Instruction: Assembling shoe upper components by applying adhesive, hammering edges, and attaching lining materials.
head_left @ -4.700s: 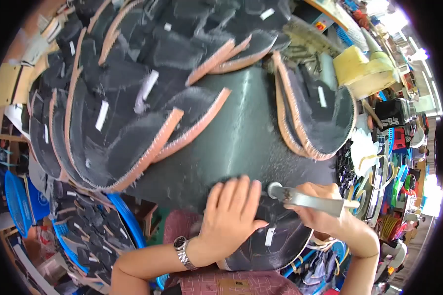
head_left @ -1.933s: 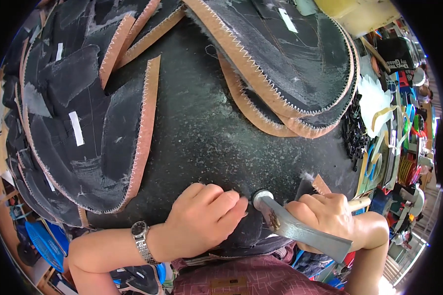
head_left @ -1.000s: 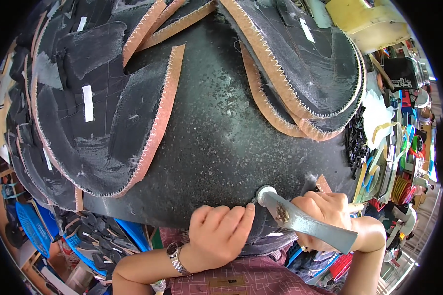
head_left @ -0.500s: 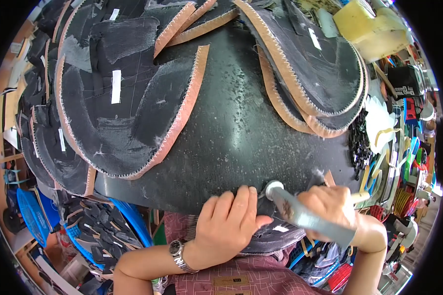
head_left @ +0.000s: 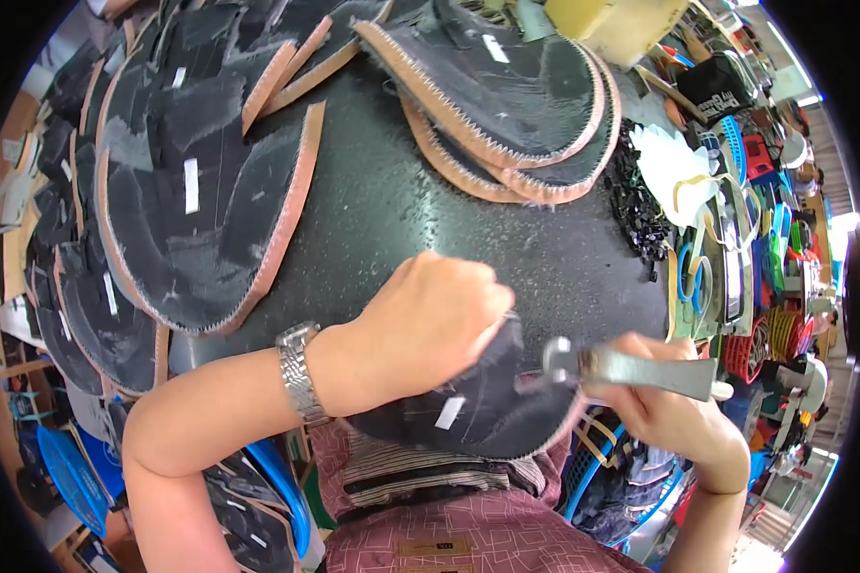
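In front of me lies a black shoe upper (head_left: 506,420) with a white label, at the near edge of the dark worktop. My left hand (head_left: 430,320), a metal-band watch at its wrist, is closed over the far part of this upper; its fingertips are hidden. My right hand (head_left: 664,396) grips a hammer (head_left: 655,374) with a round face and a long flat metal tail. The round face hangs just over the upper's right side, blurred by motion. The pale handle end shows beyond the hand.
Stacked uppers with tan zigzag-stitched edges lie at left (head_left: 196,239) and far right (head_left: 526,143) of the worktop (head_left: 392,191). Small black pieces (head_left: 635,201) sit by its right edge, near scissors (head_left: 699,277). Blue baskets (head_left: 583,477) with dark pieces stand below.
My left hand has gone from lying flat with fingers extended to closed, and moved farther up the worktop. The upper shows more fully before me. The hammer has turned more level.
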A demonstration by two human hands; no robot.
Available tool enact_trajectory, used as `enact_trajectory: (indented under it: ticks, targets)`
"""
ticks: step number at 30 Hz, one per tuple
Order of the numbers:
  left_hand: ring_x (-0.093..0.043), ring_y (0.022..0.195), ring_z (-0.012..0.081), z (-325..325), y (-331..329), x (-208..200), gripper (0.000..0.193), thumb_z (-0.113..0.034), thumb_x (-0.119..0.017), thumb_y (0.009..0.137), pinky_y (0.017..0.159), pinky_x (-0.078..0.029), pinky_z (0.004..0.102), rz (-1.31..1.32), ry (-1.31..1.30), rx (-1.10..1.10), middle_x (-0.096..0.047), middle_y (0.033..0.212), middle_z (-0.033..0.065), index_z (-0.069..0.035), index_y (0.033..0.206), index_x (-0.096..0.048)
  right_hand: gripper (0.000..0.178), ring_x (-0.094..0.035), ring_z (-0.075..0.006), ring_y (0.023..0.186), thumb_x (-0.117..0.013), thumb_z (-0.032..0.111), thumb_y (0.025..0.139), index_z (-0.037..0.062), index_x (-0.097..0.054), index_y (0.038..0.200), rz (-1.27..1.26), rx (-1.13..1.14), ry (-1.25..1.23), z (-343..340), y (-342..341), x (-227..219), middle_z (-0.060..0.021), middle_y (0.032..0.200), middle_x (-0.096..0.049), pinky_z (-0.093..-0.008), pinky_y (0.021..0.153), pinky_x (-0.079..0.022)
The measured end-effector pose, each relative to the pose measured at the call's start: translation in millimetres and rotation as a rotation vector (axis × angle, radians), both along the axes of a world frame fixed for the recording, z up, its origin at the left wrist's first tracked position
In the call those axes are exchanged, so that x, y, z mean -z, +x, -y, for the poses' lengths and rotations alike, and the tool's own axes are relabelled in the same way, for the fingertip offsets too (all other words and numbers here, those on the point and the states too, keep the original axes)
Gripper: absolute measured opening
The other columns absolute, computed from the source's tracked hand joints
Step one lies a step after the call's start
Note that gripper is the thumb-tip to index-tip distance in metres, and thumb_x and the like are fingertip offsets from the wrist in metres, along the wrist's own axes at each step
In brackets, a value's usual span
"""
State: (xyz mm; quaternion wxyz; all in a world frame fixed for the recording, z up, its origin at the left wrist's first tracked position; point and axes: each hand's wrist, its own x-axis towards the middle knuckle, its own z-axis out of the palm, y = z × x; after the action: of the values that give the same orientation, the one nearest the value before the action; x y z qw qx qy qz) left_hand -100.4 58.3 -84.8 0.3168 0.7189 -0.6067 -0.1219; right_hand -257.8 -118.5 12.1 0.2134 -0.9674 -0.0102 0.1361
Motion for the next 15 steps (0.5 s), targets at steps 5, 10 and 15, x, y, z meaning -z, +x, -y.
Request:
enact_trajectory:
  ticks: [5,10,15]
  targets:
    - [-0.055,0.056,0.0206,-5.9,-6.3,10.9,0.012,-0.012,-0.061,0.073,0.051,-0.046,0.0322,0.213,0.016,0.034,-0.045,0.063,0.0037,-0.007,0.071,-0.05,0.016,-0.058,-0.0255,0.052,-0.064,0.014,0.078,0.0073,-0.055,0.089,0.306,-0.129,-0.005,-4.8,18.1,42.8,-0.0069,0.067,-0.052,-0.036,0.042,-0.044]
    - [-0.056,0.057,0.0188,-12.0,6.4,9.6,0.008,-0.01,-0.062,0.073,0.052,-0.048,0.0296,0.125,-0.026,0.106,-0.051,0.065,0.003,-0.006,0.079,-0.059,0.034,-0.061,-0.0228,0.055,-0.066,0.017,0.065,0.0063,-0.047,0.091,0.04,-0.163,-0.03,-4.5,22.0,44.5,-0.0058,0.066,-0.048,-0.0351,0.044,-0.047]
    - [-0.058,0.07,0.0181,-22.9,8.8,3.3,0.02,-0.008,-0.063,0.068,0.054,-0.047,0.0249,0.182,-0.015,0.233,-0.059,0.08,0.0105,0.003,0.086,-0.062,0.036,-0.061,-0.0234,0.056,-0.066,0.02,0.065,0.0048,-0.047,0.091,-0.007,-0.218,0.105,11.7,33.9,47.5,-0.0041,0.066,-0.047,-0.0326,0.044,-0.047]
